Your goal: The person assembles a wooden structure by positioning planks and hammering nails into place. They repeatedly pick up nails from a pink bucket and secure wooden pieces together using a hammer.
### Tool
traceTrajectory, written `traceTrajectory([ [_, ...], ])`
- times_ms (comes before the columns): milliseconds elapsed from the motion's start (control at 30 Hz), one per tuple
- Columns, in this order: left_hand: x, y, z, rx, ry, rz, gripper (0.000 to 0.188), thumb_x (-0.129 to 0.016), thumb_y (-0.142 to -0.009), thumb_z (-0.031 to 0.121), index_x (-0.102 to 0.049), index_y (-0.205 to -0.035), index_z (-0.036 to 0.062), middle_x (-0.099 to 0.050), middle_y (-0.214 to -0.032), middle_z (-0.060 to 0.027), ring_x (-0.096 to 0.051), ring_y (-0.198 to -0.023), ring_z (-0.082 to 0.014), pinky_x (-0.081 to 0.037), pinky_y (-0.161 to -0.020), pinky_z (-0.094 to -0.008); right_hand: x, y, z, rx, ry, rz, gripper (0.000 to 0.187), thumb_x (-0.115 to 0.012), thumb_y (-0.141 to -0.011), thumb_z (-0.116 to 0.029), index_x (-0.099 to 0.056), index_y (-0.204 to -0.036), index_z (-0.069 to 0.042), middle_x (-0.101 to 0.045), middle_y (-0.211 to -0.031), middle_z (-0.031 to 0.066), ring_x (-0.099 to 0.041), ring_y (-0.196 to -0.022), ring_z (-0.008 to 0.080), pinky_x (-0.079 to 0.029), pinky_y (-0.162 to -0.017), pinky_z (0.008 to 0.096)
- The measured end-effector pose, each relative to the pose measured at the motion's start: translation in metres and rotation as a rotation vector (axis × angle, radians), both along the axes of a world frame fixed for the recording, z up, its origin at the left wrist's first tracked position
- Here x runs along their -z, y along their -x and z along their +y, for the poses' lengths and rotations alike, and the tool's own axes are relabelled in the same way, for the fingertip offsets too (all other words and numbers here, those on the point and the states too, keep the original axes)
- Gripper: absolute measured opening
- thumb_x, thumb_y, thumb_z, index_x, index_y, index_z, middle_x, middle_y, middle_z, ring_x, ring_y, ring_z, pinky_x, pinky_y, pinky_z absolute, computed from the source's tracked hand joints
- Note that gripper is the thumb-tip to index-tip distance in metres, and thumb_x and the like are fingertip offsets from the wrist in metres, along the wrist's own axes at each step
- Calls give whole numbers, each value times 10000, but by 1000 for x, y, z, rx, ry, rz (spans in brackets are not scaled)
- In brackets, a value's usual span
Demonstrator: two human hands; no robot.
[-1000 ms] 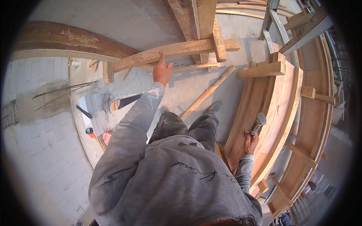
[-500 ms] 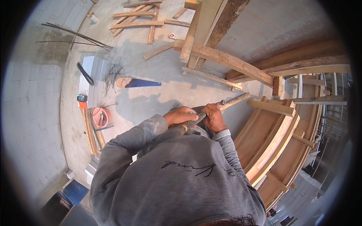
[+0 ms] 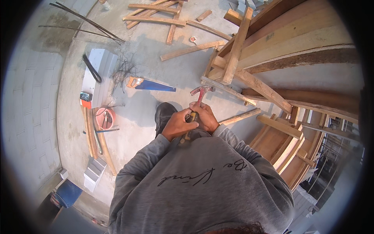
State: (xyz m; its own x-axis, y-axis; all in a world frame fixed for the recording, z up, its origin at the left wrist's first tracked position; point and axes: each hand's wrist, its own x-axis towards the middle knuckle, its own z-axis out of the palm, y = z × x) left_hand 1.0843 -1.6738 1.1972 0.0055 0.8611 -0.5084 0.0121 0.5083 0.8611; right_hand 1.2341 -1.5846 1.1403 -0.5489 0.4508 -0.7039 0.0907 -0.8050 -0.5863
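In front of my waist my two hands are close together. My right hand (image 3: 207,118) is closed round the lower part of a claw hammer (image 3: 201,95) with a red neck, its worn metal head pointing away from me. Beside it, my left hand (image 3: 178,124) has thumb and fingers bent inward against a dark piece with yellow marks (image 3: 186,136) at my waist. Whether that piece is a belt or part of a handle I cannot tell. What the left fingertips grip is hidden.
A handsaw (image 3: 154,85) lies on the concrete floor ahead, near tangled wire (image 3: 124,72) and a pale block (image 3: 95,76). Left stands a pink bucket (image 3: 113,116) with tools. Timber offcuts (image 3: 156,20) and a tape measure (image 3: 193,39) lie farther off. Wooden formwork (image 3: 286,132) rises on the right.
The hammer has swung from pointing right to pointing away from me, its red neck now showing. Both hands have shifted left and closer together. My view has turned slightly.
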Motion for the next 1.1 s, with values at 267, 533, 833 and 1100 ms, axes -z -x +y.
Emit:
traceTrajectory([
  [267,37,180,14,-26,-116,279,311,-496,-944,232,-672,-879,-15,-658,-757,-133,-624,-712,-209,-484,-699,-323,30,99,-21,840,276,-72,90,-558,-916,-126,-528,-870,-55,-559,-738,50,-583,-663,188,-512,-635,343],
  [533,112,320,23,69,-31,511,273,-479,-939,193,-636,-828,-1,-640,-766,-182,-625,-730,-305,-480,-709,-378,28,57,-32,1106,263,-268,78,-549,-880,-115,-514,-920,-57,-547,-714,60,-569,-613,170,-511,-547,322],
  [833,145,301,99,113,47,570,232,-515,-913,144,-692,-946,-2,-680,-811,-152,-625,-710,-253,-486,-708,-377,34,30,-7,1204,321,-137,76,-564,-908,-148,-530,-914,-80,-573,-749,43,-577,-625,144,-509,-553,295],
  [1100,143,236,280,823,-87,999,304,-710,-796,275,-687,-920,-2,-714,-897,-198,-687,-874,-368,-528,-804,-430,65,14,-43,1749,328,59,154,-599,-906,-153,-577,-998,-31,-602,-800,69,-609,-629,158,-533,-525,320],
])
